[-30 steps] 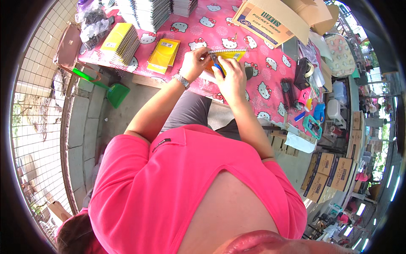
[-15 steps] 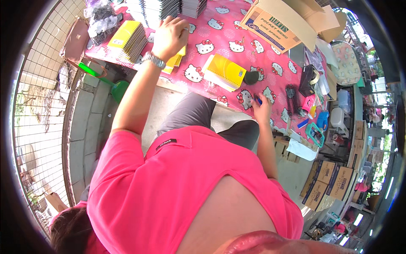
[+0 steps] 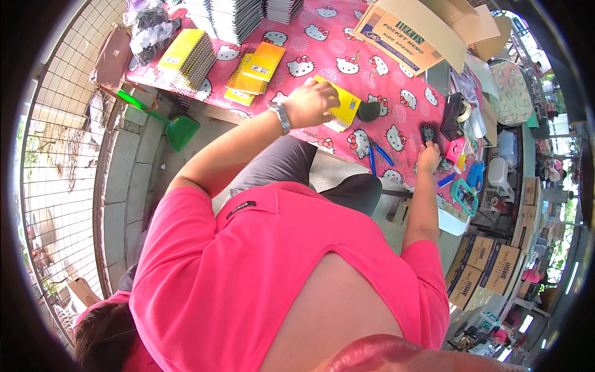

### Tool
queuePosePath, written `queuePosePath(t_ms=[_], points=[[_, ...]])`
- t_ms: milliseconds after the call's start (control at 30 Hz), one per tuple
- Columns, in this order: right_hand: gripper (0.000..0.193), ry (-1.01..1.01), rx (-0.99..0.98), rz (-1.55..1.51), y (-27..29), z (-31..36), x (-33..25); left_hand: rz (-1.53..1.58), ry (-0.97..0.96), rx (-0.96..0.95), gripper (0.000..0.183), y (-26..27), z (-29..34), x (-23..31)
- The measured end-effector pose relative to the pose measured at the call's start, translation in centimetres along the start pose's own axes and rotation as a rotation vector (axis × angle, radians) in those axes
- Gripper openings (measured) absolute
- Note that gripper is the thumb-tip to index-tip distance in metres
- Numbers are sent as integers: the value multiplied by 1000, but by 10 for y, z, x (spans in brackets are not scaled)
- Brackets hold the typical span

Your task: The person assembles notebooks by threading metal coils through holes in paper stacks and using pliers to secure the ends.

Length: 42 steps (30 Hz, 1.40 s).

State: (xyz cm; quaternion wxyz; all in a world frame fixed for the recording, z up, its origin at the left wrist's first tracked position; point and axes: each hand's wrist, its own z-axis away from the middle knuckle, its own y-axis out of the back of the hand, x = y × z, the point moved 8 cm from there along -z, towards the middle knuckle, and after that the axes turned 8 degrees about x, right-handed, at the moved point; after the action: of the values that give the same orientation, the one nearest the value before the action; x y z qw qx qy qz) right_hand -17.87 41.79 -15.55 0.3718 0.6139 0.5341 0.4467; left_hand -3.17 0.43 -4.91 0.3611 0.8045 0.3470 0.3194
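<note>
At the front edge of the table, my left hand (image 3: pixel 310 104) is curled over the left side of a small stack of yellow spiral notebooks (image 3: pixel 347 106), fingertips on the top cover. My right hand (image 3: pixel 429 157) is over at the right, its fingers closed at the lower end of some black spiral coils (image 3: pixel 428 131); how many it grips is hidden. Between the hands lie blue-handled pliers (image 3: pixel 379 154), handles spread. A dark round object (image 3: pixel 369 111) touches the notebook stack's right side. Left of my left hand, loose yellow-orange notebooks (image 3: pixel 259 67) overlap one another.
A taller yellow notebook stack (image 3: pixel 187 56) and white spiral-bound stacks (image 3: pixel 234 22) stand at the back left. An open cardboard box (image 3: pixel 409 37) sits at the back right. A tape roll (image 3: pixel 464 111) and a teal basket (image 3: pixel 463 197) lie near the right edge. Pink patterned cloth (image 3: pixel 328 46) covers the table.
My left hand has moved right, from the loose notebooks to the small yellow stack. My right hand has let go of the pliers, leaving them on the table, and moved right to the black coils.
</note>
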Motion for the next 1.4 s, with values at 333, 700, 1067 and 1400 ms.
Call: queuePosePath(t_ms=[333, 700, 1067, 1400], points=[[22, -39, 439, -341, 36, -4, 42, -428, 865, -337, 44, 10, 116, -181], [23, -67, 186, -1247, 95, -7, -83, -298, 354, 233, 38, 36, 63, -76], [18, 216, 10, -1255, 163, 53, -201, -92, -92, -292, 23, -29, -1, 12], [21, 327, 174, -1290, 198, 50, -225, -145, 14, 98, 23, 6, -31, 6]])
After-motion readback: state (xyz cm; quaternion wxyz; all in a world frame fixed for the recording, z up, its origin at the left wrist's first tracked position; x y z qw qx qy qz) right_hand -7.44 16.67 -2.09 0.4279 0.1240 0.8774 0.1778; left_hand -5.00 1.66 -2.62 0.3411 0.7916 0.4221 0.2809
